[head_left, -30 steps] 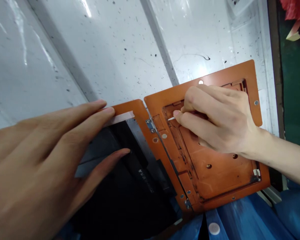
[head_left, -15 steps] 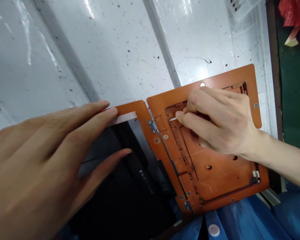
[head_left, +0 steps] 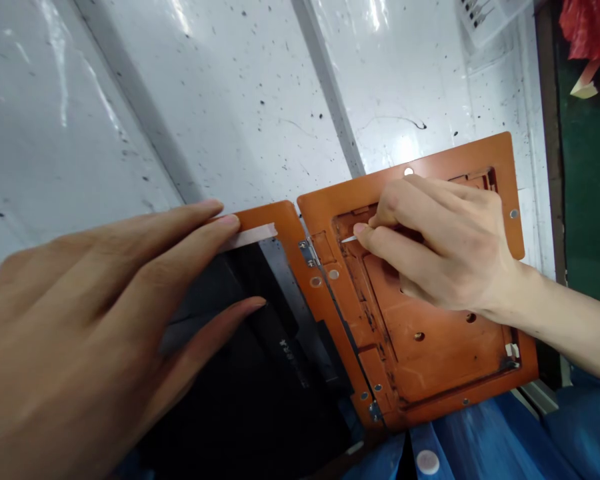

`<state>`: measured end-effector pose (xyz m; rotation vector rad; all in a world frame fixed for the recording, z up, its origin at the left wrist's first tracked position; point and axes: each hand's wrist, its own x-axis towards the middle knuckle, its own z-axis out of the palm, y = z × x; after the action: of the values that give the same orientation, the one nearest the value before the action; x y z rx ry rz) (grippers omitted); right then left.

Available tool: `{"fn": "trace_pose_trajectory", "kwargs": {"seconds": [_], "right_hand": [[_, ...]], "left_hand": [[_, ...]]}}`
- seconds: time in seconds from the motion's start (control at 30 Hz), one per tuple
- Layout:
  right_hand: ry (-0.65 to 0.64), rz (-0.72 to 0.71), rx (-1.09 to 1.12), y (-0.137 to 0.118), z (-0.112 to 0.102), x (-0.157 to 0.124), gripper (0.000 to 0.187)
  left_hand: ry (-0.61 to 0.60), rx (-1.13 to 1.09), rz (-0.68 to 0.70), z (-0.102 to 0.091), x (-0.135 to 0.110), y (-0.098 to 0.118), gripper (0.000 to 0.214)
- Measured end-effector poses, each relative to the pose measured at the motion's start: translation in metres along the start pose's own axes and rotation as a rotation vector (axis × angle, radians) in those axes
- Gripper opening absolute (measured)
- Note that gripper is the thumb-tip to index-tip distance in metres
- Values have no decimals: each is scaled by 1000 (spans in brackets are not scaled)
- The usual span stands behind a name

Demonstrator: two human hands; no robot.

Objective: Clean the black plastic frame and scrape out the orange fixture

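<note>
A hinged orange fixture lies spread on the white surface, its recessed plate (head_left: 440, 367) on the right and an open orange frame (head_left: 275, 212) on the left. In a pinch, my right hand (head_left: 440, 247) holds a small white strip (head_left: 349, 239) at the upper left corner of the recess. My left hand (head_left: 115, 320) lies with fingers stretched and thumb apart, fingertips on the frame's top edge beside a white tape piece (head_left: 253, 236). Inside the frame is a dark panel (head_left: 280, 360) with small white lettering. Metal hinges (head_left: 309, 253) join the two halves.
The white work surface (head_left: 220, 107) has dark specks and long grooves. At the top right stands a clear plastic tray (head_left: 490, 20) with small metal parts. Red material (head_left: 591, 40) lies beyond the surface's edge, over green. Blue clothing (head_left: 475, 440) borders the fixture's near side.
The whole view has shifted slightly. Both hands keep nearly the same place on the fixture, and the right hand still pinches the white strip.
</note>
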<state>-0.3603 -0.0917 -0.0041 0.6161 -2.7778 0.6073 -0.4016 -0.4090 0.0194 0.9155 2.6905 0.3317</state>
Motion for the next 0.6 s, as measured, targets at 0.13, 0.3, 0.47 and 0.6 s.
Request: {"fn": "trace_pose_trajectory", "kwargs": {"seconds": [0.13,0.3,0.47,0.6], "right_hand": [[-14,30,-6,-1,0,0,32],[3,-31,-45,2,0,0,33],[28,-23,-43,1,1,1,30],[42,-42,-44,0,2,0,30]], "left_hand": [[9,-6,18,1,-9,-21,85],[7,-15,9,-1,-3,-7,82],[-35,-4,-25,-2,7,15,78],[-21,-20,-50,-3,6,16,77]]}}
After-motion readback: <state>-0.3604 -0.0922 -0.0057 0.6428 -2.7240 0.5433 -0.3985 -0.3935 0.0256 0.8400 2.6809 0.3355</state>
